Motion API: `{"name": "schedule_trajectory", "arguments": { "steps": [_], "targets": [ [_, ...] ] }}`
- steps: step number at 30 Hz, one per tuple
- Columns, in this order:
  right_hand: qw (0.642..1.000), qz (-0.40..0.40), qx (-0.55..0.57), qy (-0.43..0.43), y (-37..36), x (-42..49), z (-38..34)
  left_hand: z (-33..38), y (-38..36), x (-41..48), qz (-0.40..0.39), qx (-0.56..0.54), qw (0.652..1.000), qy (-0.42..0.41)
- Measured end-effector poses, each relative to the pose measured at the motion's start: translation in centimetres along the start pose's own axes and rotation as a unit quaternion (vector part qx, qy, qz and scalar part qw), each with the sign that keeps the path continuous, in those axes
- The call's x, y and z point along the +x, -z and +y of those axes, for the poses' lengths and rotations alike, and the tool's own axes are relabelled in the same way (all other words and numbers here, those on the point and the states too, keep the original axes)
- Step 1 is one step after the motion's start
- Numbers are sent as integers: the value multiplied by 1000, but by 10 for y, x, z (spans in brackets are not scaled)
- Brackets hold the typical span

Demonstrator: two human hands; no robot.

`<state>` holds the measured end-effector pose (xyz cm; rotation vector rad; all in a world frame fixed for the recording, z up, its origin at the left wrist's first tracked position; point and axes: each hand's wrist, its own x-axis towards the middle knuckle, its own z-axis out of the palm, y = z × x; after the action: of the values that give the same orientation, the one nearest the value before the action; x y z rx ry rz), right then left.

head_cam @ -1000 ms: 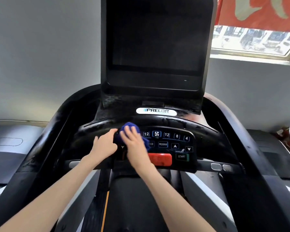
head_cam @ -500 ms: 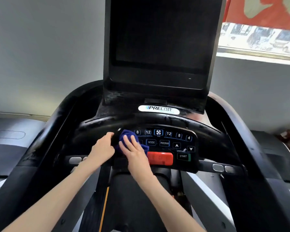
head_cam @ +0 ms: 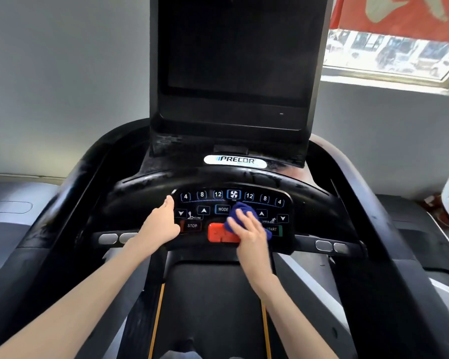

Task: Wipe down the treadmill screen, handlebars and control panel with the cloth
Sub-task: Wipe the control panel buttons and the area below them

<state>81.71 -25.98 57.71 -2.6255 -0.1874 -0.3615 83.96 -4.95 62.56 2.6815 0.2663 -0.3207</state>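
Grey wall, window; right hand presses cloth on panel.

A plain pale grey wall fills the left side and runs on below a window at upper right, where daylight comes in (parked cars show through the glass). A red banner hangs across the window's top.

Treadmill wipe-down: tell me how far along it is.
Done: nothing shows as finished; the console arch looks smeared. In hand: the right hand presses the blue cloth on the control panel, right of the MODE button; the left hand rests at the panel's left edge. Left: the panel's right side, the screen and the handlebars, by the look of it.
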Motion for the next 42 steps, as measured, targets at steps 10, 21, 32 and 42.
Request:
{"name": "schedule_trajectory", "arguments": {
  "steps": [10, 21, 32, 42],
  "targets": [
    [999, 32, -42, 10, 25, -12, 65, -2, -4, 14, 12, 67, 998, 12],
    [998, 43, 31, -30, 2, 22, 76, -7, 1, 16, -3, 104, 995, 3],
    [992, 80, 24, -98, 6, 35, 92, -3, 7, 10, -21, 125, 992, -6],
    [993, 7, -91, 81, 1, 57, 57, -1, 15, 14, -22, 118, 993, 10]
  ]
}}
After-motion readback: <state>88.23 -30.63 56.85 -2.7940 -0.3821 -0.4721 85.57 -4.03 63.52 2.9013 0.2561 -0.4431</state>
